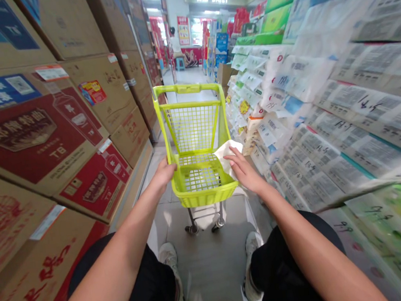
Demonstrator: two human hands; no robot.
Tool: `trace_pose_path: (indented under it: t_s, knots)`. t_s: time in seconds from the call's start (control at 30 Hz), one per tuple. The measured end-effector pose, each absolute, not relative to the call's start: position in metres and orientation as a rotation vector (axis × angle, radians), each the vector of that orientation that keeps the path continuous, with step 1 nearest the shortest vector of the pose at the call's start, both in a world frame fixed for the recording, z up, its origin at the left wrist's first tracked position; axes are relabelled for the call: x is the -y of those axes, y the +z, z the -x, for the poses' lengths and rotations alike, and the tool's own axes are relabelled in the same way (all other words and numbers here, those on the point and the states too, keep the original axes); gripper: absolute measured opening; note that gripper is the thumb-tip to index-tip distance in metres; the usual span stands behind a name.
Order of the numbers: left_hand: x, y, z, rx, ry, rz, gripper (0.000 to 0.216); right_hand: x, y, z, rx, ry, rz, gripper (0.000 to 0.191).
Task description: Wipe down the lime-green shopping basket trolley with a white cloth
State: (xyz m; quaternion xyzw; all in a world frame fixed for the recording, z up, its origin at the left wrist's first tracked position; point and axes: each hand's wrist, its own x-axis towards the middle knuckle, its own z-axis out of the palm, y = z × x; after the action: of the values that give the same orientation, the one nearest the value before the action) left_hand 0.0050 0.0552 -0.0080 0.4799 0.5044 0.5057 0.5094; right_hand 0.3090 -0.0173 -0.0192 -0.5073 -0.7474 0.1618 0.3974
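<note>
A lime-green shopping cart point(205, 198) with a lattice basket stands on its wheels in front of me, between my legs. My left hand point(167, 171) is closed around the left side of the basket. On the right side, my right hand point(242, 166) presses a white cloth or tissue point(224, 156) against the basket wall, its fingers bent over the sheet. Part of the sheet hangs inside the basket. Nothing else shows in the basket.
Stacked cardboard cartons point(25, 134) line the left side. Piled packs of tissue point(314, 149) rise close on the right. Far down the aisle a person point(175, 41) is near a blue stool point(180, 63). Grey floor tiles point(208, 268) lie beneath me.
</note>
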Motion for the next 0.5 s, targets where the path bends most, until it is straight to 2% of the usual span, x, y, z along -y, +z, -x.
trace_pose_path:
  t_s: [0.2, 0.33, 0.5]
  knots:
    - [-0.052, 0.001, 0.001, -1.247, 1.298, -1.112, 0.029, 0.027, -0.026, -0.300, 1.830, 0.394, 1.305, 0.063]
    - [-0.054, -0.001, -0.002, -1.206, 1.320, -1.154, 0.029, 0.040, -0.011, -0.316, 2.048, 0.362, 1.292, 0.070]
    - [-0.061, -0.011, -0.007, -1.233, 1.352, -1.235, 0.038, 0.044, -0.009, -0.332, 2.226, 0.335, 1.341, 0.087]
